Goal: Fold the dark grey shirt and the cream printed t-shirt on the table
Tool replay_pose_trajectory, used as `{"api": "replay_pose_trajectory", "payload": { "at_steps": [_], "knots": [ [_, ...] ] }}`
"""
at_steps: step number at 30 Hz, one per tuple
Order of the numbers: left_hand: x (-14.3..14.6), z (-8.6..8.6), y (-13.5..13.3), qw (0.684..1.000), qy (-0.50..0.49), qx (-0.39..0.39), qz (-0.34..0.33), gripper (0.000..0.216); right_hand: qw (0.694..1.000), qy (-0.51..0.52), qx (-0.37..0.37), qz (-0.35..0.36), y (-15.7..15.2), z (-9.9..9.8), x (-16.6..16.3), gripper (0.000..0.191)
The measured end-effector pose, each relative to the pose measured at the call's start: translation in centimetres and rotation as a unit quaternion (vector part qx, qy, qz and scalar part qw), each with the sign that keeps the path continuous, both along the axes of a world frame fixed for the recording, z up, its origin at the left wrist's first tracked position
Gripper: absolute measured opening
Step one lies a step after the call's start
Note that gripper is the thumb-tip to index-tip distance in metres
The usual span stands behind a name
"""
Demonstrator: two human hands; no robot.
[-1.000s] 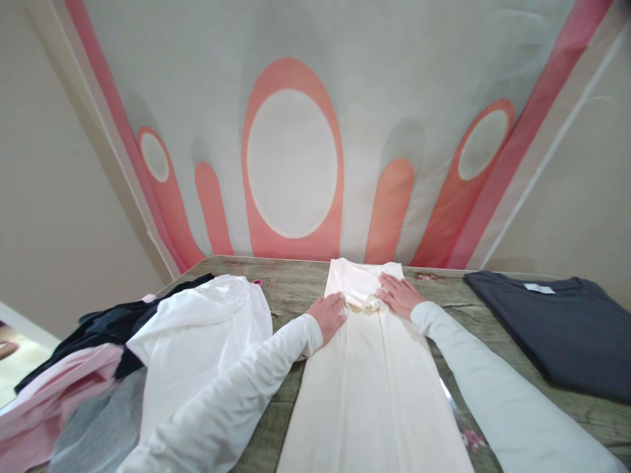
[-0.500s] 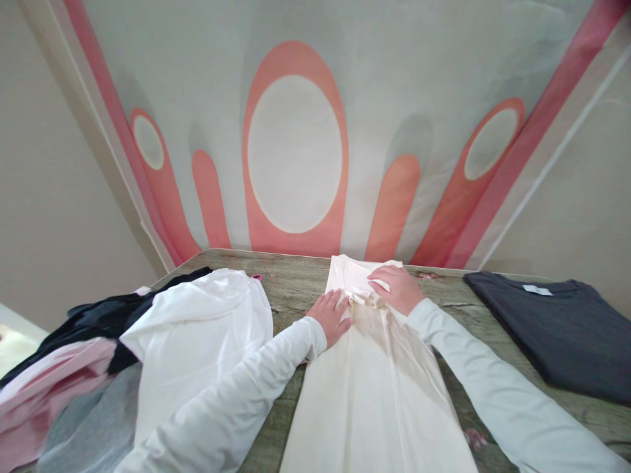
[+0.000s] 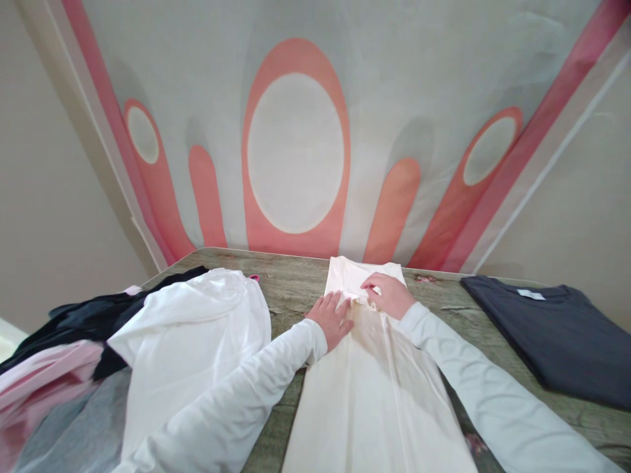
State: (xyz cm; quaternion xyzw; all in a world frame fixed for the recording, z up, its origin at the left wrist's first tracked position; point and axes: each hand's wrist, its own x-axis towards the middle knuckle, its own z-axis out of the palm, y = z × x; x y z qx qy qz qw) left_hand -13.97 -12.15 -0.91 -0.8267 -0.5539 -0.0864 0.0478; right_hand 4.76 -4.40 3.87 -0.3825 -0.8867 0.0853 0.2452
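The long cream garment (image 3: 369, 414) is laid on the wooden table (image 3: 286, 282), and its near end is cut off from view. It is set between a white shirt (image 3: 197, 341) on the left and a folded dark shirt (image 3: 547, 341) on the right, apart from both. The long part could be pulled crooked if it is tugged harder on one side. Creases could be made if the bunched bit is pressed down while lumpy.

Both arms are stretched forward. The left hand (image 3: 331, 320) is laid palm down at the garment's left edge, its fingers spread a little, and nothing seems to be gripped. The right hand (image 3: 389, 295) is bent over the bunched bit, its fingers curled narrow; whether cloth is pinched cannot be told. Farthest off, pink shapes are shown on the wall (image 3: 458, 79).
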Motion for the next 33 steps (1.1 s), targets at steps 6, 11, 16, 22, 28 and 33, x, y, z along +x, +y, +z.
{"api": "replay_pose_trajectory", "payload": {
  "at_steps": [6,11,16,22,28,33],
  "knots": [
    [-0.1,0.5,-0.1,1.000,-0.005,-0.016,-0.001,0.054,0.989,0.018,-0.097,-0.114,5.3,-1.4,4.1,0.024],
    [-0.1,0.8,-0.2,1.000,-0.005,-0.017,-0.002,0.055,0.977,-0.016,-0.102,-0.188,8.6,-3.4,4.5,0.024],
    [0.0,1.0,-0.4,1.000,-0.003,-0.016,-0.001,0.054,0.972,-0.050,-0.113,-0.202,9.6,-4.0,3.0,0.018],
    [0.1,1.2,-0.6,1.000,-0.008,-0.011,0.001,0.051,0.977,-0.045,-0.076,-0.196,6.5,-2.6,1.9,0.021],
    [0.1,0.6,-0.3,1.000,-0.014,0.004,0.001,0.052,0.997,0.002,-0.068,-0.025,0.7,-1.2,2.2,0.014],
    [0.2,0.6,-0.3,1.000,-0.015,0.002,0.001,0.053,0.997,0.018,-0.047,0.051,-1.8,-0.8,3.2,0.020]
  ]
}}
